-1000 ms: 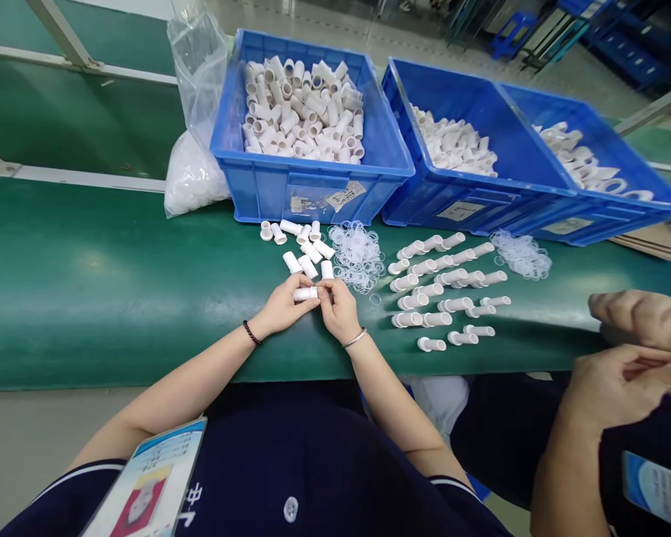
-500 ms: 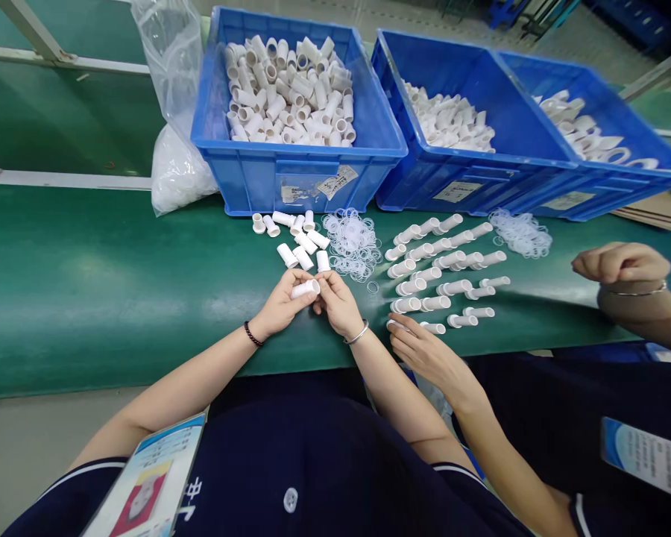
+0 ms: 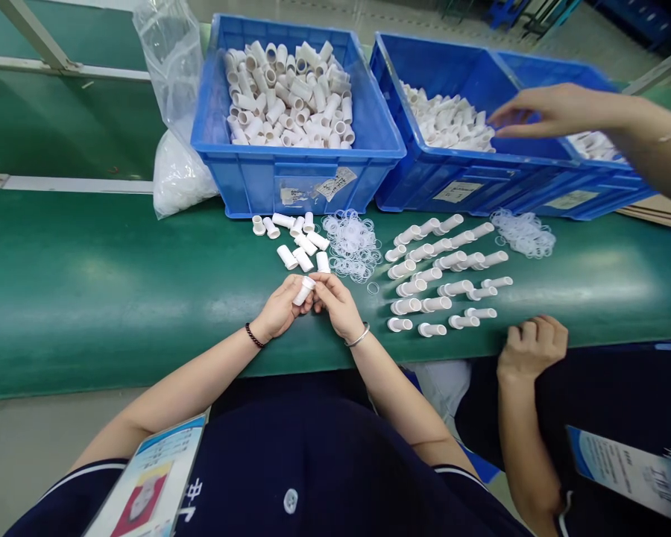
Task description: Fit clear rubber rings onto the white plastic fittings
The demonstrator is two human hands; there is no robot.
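Observation:
A short white plastic pipe fitting (image 3: 303, 292), with a collar at its upper end, is tilted between my two hands. My left hand (image 3: 281, 307) is closed around its lower part. The thumb and fingers of my right hand (image 3: 338, 304) pinch it near the collar; whether a ring is on it I cannot make out. Just beyond my fingers lie several loose white fittings (image 3: 303, 259). A heap of thin clear rings (image 3: 352, 246) is to their right, with a single ring (image 3: 373, 288) apart from it.
Blue bins (image 3: 307, 179) of white parts line the back, beside a clear bag (image 3: 179, 171). Rows of fittings (image 3: 436, 303) stand on the green table (image 3: 117, 298) at right. A co-worker's hand (image 3: 559, 110) reaches over the bins; the other hand (image 3: 531, 347) rests at the table edge.
The fitting in my hands has turned, its collar now pointing up. The co-worker's one hand has left the standing rows for the table edge; the other has moved up over the bins.

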